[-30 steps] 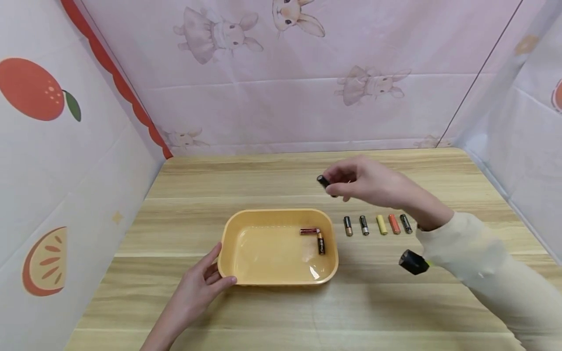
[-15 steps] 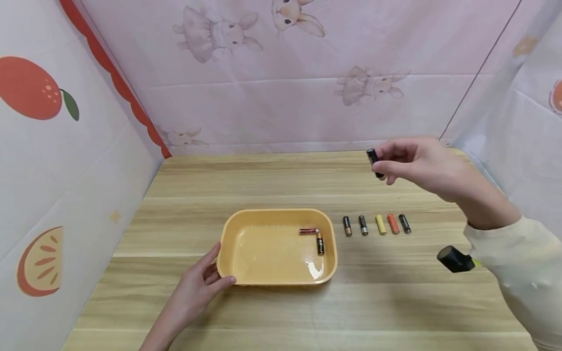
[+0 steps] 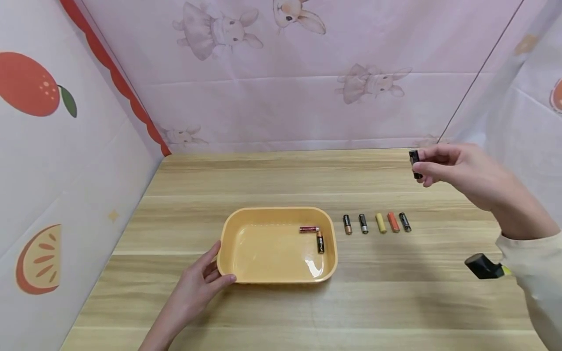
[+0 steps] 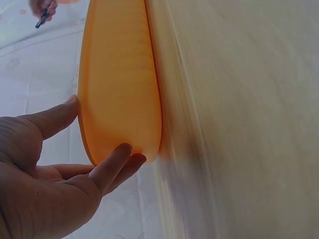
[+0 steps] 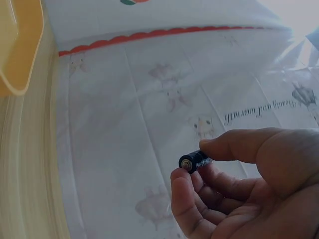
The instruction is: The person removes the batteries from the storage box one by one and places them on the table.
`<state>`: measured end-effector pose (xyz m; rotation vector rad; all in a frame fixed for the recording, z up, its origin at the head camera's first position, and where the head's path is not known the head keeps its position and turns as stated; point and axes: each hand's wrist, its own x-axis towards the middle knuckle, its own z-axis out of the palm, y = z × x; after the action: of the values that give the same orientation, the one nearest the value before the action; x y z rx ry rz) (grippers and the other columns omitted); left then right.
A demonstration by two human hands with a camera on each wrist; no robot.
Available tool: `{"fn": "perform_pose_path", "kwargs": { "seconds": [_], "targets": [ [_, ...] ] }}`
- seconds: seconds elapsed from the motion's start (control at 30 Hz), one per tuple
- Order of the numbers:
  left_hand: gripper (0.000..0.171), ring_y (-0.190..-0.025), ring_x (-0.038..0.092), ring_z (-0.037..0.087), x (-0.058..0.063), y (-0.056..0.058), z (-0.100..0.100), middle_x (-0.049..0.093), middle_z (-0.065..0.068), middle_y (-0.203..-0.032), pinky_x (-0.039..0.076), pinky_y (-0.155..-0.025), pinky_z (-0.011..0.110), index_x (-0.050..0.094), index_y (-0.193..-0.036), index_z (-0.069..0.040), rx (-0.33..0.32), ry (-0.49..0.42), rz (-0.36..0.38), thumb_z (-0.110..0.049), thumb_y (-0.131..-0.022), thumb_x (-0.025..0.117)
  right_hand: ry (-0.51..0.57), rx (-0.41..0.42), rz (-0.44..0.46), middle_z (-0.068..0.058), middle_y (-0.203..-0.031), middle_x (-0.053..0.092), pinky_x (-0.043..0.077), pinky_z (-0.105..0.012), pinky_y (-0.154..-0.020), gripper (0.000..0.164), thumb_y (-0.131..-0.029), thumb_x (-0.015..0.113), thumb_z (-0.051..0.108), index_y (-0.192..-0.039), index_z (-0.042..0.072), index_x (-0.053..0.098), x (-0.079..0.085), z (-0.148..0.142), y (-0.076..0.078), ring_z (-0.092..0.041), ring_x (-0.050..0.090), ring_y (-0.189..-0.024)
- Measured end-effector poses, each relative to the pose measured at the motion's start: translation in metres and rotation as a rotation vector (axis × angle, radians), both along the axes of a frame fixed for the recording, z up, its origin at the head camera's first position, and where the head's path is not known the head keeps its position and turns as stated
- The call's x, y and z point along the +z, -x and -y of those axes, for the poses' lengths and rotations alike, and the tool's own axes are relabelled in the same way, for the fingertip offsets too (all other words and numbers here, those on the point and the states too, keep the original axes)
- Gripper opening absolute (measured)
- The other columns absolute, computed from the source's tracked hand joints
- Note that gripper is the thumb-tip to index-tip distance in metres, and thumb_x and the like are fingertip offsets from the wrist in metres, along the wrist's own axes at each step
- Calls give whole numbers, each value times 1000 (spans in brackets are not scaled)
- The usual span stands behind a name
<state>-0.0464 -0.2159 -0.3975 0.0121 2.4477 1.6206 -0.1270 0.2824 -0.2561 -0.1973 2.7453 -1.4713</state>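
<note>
High over the table's right side in the head view, my right hand [image 3: 471,175] pinches a black battery [image 3: 414,165] between thumb and fingertips. The right wrist view shows one metal end of this battery [image 5: 187,164] facing the camera. My left hand [image 3: 193,290] holds the near left corner of a yellow plastic tub [image 3: 263,280], thumb and fingers spread about its outer wall. Inside the tub, toward its right end, lie a dark red battery [image 3: 309,229] and a black-and-copper battery [image 3: 320,242]. Fingertips press the tub wall [image 4: 119,74] in the left wrist view.
Right of the tub, several batteries lie side by side in a row: a black-and-copper one [image 3: 347,224], a yellow one [image 3: 380,223] and an orange one [image 3: 393,222] among them. Printed cloth walls [image 3: 263,112] enclose the wooden table [image 3: 281,317].
My right hand has carried the black battery to the right, away from the tub, rising at first; the battery now stands more upright. The left hand and tub have stayed put.
</note>
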Motion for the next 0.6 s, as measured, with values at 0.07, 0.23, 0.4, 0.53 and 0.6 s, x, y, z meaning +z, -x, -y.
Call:
{"fn": "perform_pose_path", "kwargs": {
  "seconds": [0.07, 0.23, 0.4, 0.53, 0.6],
  "targets": [
    [88, -129, 57, 40, 1, 0, 0, 39, 32, -155, 58, -93, 27, 28, -160, 3, -4, 6, -3, -1, -89, 80, -13, -23, 13, -1, -88, 67, 57, -19, -73, 11, -104, 66, 13, -107, 3, 69, -4, -6, -1, -18, 65, -74],
    [88, -130, 57, 40, 0, 0, 0, 38, 33, -155, 58, -93, 28, 27, -160, 4, -14, -7, -8, 0, -89, 80, -50, -31, 64, 0, -90, 68, 57, -17, -74, 18, -105, 64, 18, -111, 0, 65, -18, -23, 0, -16, 68, -76],
    [88, -128, 59, 39, -1, 0, 0, 40, 33, -154, 59, -92, 27, 28, -159, 5, -12, -1, -21, 0, -89, 80, -17, -34, 95, 1, -91, 68, 60, -21, -72, 13, -105, 63, 14, -111, 3, 67, -36, -41, 1, -13, 68, -77],
    [88, -127, 60, 39, -1, 0, 0, 42, 34, -152, 60, -91, 27, 29, -159, 5, -9, 1, -26, 1, -88, 80, 55, -35, 134, 1, -92, 68, 61, -24, -71, 7, -105, 62, 11, -108, 9, 68, -50, -53, 3, -13, 67, -79],
    [88, -127, 60, 39, -1, -1, 0, 41, 34, -153, 59, -91, 27, 28, -159, 5, -11, -3, -23, 1, -88, 80, 89, -36, 161, 1, -92, 68, 62, -25, -71, 9, -106, 61, 11, -106, 14, 69, -56, -58, 3, -13, 67, -79]
  ]
}}
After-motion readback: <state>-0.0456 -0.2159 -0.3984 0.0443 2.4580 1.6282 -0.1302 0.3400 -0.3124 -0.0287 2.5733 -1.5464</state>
